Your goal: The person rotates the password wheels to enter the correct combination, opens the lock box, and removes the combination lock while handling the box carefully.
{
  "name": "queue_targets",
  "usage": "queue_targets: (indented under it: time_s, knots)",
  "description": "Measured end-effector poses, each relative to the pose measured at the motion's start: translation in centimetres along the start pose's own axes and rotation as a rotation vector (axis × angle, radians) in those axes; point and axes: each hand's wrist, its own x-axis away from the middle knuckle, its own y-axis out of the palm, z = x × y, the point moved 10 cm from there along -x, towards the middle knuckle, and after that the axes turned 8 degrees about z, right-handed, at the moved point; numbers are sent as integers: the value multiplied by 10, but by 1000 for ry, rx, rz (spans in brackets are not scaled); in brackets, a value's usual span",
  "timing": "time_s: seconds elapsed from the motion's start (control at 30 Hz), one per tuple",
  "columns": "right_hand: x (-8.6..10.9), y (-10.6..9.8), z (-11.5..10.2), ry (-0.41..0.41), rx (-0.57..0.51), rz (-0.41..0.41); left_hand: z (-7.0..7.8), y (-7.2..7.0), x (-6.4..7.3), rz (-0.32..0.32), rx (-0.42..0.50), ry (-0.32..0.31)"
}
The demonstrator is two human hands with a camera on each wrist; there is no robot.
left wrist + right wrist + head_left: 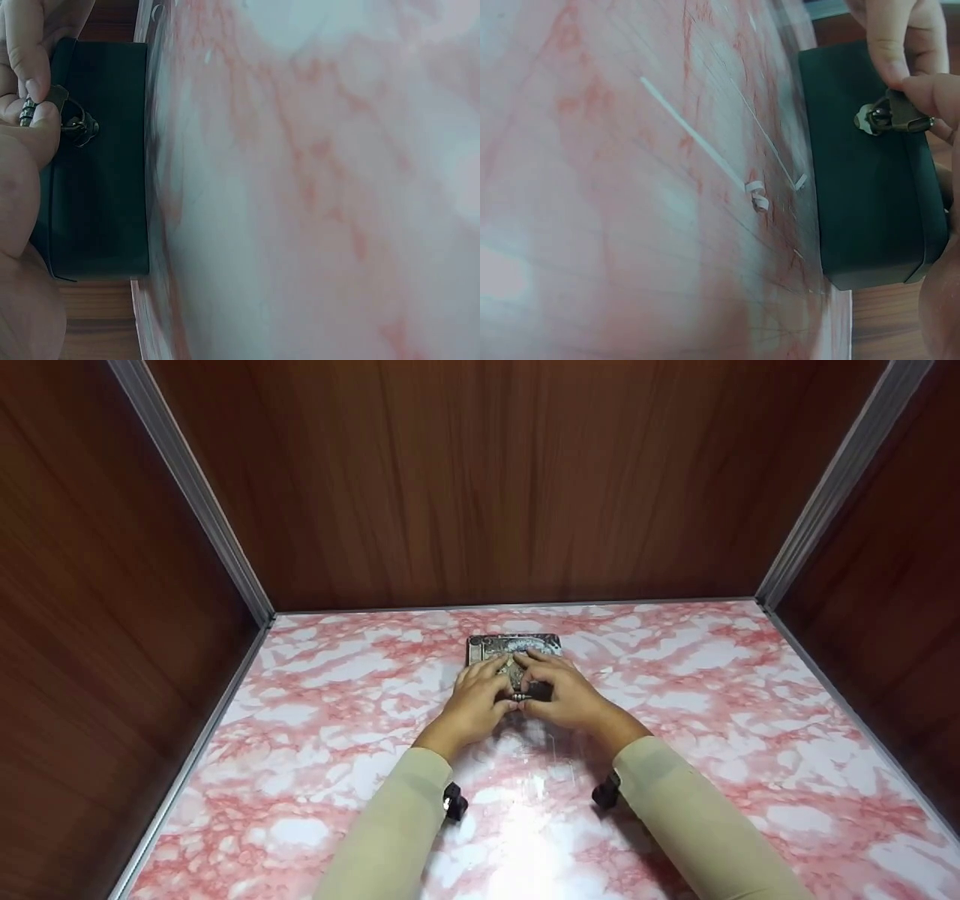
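A dark green box [866, 187] with a patterned lid [480, 649] stands near the back of the table. At its front a small brass-coloured combination padlock [909, 116] hangs from a metal hasp [86, 131]; its ridged dials [28, 112] show between the fingertips. My left hand [475, 701] pinches the padlock from one side, its other fingers lying over the lid. From the opposite side my right hand [566, 690] also pinches the padlock, thumb and curled index finger close to it. Both thumbs nearly meet there. The hands hide much of the lid.
A red-and-white marbled table [300, 720] lies under the box. Brown wood-grain panels [525, 487] with metal edge strips [825, 487] enclose it at the back and sides. Thin white curled scraps [757, 196] stick to the surface before the box.
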Motion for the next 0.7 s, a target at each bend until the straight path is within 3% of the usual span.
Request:
queue_targets:
  time_s: [0.7]
  knots:
    - [0,0,0,-12,3,4,-1,-1,0,9,21,9]
